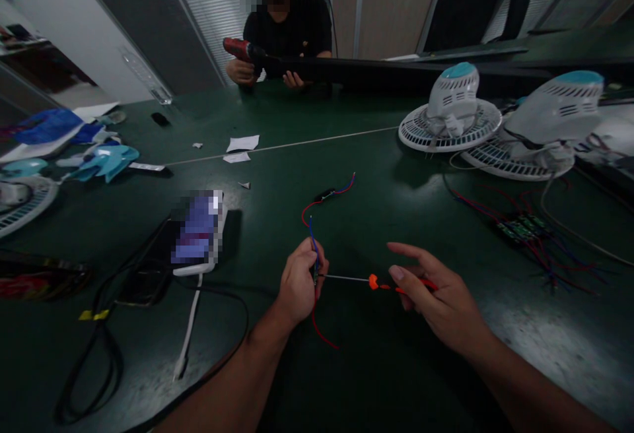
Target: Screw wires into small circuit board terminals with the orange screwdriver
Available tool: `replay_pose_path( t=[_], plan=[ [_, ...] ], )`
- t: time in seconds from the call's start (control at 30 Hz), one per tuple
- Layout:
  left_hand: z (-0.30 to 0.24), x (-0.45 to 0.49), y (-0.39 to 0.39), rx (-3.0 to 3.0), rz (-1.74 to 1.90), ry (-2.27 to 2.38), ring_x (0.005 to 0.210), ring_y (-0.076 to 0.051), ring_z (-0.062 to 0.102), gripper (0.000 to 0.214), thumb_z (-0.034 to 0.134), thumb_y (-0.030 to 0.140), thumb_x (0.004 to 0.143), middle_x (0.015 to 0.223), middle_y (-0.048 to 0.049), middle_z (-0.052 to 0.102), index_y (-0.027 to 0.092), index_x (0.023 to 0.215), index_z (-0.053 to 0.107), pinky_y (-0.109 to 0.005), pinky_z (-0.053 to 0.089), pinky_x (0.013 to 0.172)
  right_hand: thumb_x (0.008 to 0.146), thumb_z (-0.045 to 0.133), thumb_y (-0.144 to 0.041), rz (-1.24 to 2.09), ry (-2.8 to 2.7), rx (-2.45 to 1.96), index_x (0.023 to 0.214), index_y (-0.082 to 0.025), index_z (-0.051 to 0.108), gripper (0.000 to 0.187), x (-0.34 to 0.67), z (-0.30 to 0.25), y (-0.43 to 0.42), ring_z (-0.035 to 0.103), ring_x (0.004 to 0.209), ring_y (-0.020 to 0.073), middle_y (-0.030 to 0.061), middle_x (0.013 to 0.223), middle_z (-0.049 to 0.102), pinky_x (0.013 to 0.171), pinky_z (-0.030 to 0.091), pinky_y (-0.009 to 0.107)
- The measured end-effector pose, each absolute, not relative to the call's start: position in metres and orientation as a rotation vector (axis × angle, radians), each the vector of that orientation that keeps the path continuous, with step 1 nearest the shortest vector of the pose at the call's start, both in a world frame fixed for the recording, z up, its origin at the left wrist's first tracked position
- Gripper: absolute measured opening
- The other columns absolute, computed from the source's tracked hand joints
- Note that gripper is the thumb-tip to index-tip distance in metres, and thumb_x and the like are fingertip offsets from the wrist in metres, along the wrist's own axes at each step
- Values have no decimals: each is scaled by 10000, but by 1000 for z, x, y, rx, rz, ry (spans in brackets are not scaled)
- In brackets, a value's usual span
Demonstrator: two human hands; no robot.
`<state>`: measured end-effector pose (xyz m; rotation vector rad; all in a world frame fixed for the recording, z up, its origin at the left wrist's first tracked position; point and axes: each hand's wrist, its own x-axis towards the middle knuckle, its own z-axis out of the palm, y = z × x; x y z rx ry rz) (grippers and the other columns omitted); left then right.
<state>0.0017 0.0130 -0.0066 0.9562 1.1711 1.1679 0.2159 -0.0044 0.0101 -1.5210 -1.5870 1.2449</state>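
Note:
My left hand (303, 278) is closed around a small circuit board (316, 274), mostly hidden by the fingers. From it a blue wire (313, 232) runs up and a red wire (319, 331) hangs down. My right hand (436, 294) holds a screwdriver (374, 281) by its orange handle, the thumb against it and the index finger stretched out. The thin metal shaft points left, its tip reaching the board at my left fingers. Just beyond my left hand, another small board (327, 195) with red and blue wires lies on the green table (347, 113).
Right: several wired circuit boards (525, 228) and white fan parts (453, 119). Left: a phone (198, 228) on a white stand, dark cables (113, 354) and blue plastic pieces (109, 161). Paper scraps (242, 143) lie farther back. Across the table a person (287, 30) holds a red power drill (238, 49).

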Motion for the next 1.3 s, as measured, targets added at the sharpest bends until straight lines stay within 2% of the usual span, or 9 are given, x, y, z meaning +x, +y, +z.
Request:
replay_pose_path(
  t=[0.1,0.23,0.53,0.63,0.73,0.87,1.0,1.13,1.3],
  plan=[
    [-7,1,13,954,1167,1163,319,-77,325,186,406,359,735,459,61,430,196,669,466,-188,239,316,884,545,-460,1252,-1553,-1502,1291,-172,478,502,215,9,-4,569,548,132,4,736,625,515,459,266],
    [-7,1,13,944,1159,1181,320,-82,329,180,414,361,731,460,58,435,199,674,466,-187,226,307,884,550,-436,1243,-1567,-1465,1301,-165,451,507,216,8,-4,565,577,141,-18,688,583,538,456,274],
    [-11,-1,14,972,1180,1162,334,-88,336,181,396,344,759,452,56,428,200,678,470,-192,241,325,856,592,-394,1198,-1568,-1440,1257,-180,470,471,214,12,-3,496,539,122,-35,678,569,500,411,259],
    [-10,0,14,970,1169,1166,329,-89,333,183,397,351,756,446,57,423,201,678,469,-193,231,316,832,629,-408,1250,-1487,-1406,1233,-187,490,478,214,11,-4,523,563,122,-24,717,593,515,432,252],
    [-8,1,13,974,1172,1166,324,-86,328,187,402,356,748,445,57,428,198,674,471,-193,231,315,876,557,-467,1325,-1452,-1367,1230,-190,513,451,216,10,-7,586,617,143,-6,737,616,542,468,259],
    [-9,1,13,964,1175,1161,322,-86,332,186,400,353,748,446,57,436,198,676,473,-193,237,319,955,365,-525,1323,-1494,-1499,1269,-183,532,494,217,10,-8,541,501,138,-40,559,557,464,420,249],
    [-10,0,13,953,1174,1151,325,-85,334,188,411,362,744,448,59,434,198,677,472,-192,237,325,951,391,-517,1263,-1561,-1579,1264,-193,555,479,216,11,-6,517,462,134,-65,483,502,433,372,240],
    [-10,0,13,959,1169,1151,327,-82,329,190,408,360,754,459,59,436,196,681,473,-192,242,333,937,463,-475,1259,-1594,-1488,1276,-191,527,447,216,10,-6,539,487,130,-56,547,533,457,408,245],
    [-8,0,12,955,1164,1149,320,-83,323,185,416,362,750,453,59,427,198,682,468,-193,232,325,902,549,-427,1246,-1548,-1440,1284,-185,481,457,215,10,-6,577,545,131,-3,713,616,488,461,258]
  ],
)
